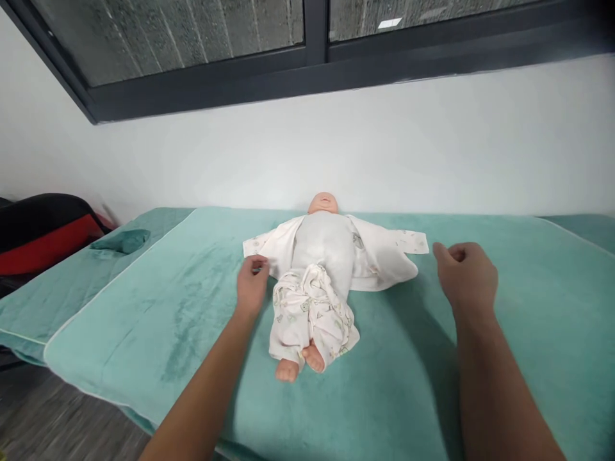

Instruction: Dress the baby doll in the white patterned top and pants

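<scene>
Nearest, the soft pinkish feet [314, 356] of a baby doll with a pale cloth torso [327, 246] are pointed back toward the person, bared below white printed cotton trousers [291, 320] bunched at the hips. And here come the hands, one placed on either side! The left hand [252, 285], fingers curled, is held right at the hem of the open white cotton jacket [382, 269]; whether cloth is pinched cannot be told. The right hand [467, 276] is curled into a loose fist, nothing visible in it, and is kept apart from the outspread sleeve's cuff [414, 242]. So the doll is set between the hands, clearly closer to the left, its long axis laid near to far on a teal plush bed cover [192, 307]. Farthest, its smooth head [323, 202] is backed by the white wall [216, 166].
</scene>
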The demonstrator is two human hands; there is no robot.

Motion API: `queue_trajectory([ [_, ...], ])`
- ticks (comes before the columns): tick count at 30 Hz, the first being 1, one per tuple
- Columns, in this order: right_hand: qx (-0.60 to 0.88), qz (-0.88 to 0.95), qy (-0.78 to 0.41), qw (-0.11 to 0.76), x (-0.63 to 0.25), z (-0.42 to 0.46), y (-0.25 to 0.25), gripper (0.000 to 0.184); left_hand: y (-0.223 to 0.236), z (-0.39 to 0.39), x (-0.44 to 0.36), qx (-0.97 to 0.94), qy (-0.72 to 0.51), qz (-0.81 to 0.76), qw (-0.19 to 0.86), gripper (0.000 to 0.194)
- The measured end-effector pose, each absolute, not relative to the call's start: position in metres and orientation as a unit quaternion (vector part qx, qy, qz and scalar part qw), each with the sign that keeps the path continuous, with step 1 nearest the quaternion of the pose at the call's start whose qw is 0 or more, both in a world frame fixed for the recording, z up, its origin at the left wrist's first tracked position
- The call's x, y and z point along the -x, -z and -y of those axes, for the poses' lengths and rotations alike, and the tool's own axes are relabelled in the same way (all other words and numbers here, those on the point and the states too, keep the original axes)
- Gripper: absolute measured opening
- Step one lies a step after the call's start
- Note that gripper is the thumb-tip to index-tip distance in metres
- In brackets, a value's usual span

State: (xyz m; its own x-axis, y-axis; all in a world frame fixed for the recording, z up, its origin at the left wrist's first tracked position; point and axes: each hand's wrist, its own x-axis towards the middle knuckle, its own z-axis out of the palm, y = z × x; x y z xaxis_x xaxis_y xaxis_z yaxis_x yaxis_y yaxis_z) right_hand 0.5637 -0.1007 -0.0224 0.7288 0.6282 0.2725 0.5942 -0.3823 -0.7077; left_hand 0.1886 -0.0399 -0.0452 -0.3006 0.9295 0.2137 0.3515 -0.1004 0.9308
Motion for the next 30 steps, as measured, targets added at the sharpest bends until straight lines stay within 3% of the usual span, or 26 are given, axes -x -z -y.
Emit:
queue_trajectory([
  [3, 0.701, 0.556, -0.145, 0.422, -0.517, 0.102, 0.019, 0.028, 0.04, 0.05, -0.196, -0.595, -0.44, -0.531, 0.412, 0.018],
  [6, 0.552, 0.712, -0.31, 0.305, -0.476, 0.107, 0.017, 0.029, 0.038, 0.054, -0.192, -0.597, -0.411, -0.487, 0.487, 0.023],
  [8, 0.511, 0.736, -0.355, 0.268, -0.464, 0.11, 0.017, 0.028, 0.037, 0.054, -0.186, -0.595, -0.389, -0.462, 0.531, 0.025],
  [14, 0.433, 0.722, -0.47, 0.268, -0.472, 0.117, 0.016, 0.024, 0.03, 0.055, -0.172, -0.617, -0.305, -0.357, 0.631, 0.023],
  [20, 0.436, 0.719, -0.465, 0.277, -0.468, 0.125, 0.022, 0.021, 0.026, 0.055, -0.172, -0.647, -0.305, -0.33, 0.616, 0.013],
  [26, 0.463, 0.707, -0.381, 0.374, -0.451, 0.14, 0.043, 0.018, 0.036, 0.055, -0.176, -0.644, -0.379, -0.346, 0.567, 0.017],
  [30, 0.476, 0.657, -0.378, 0.446, -0.442, 0.144, 0.053, 0.019, 0.041, 0.054, -0.186, -0.623, -0.488, -0.402, 0.46, 0.019],
])
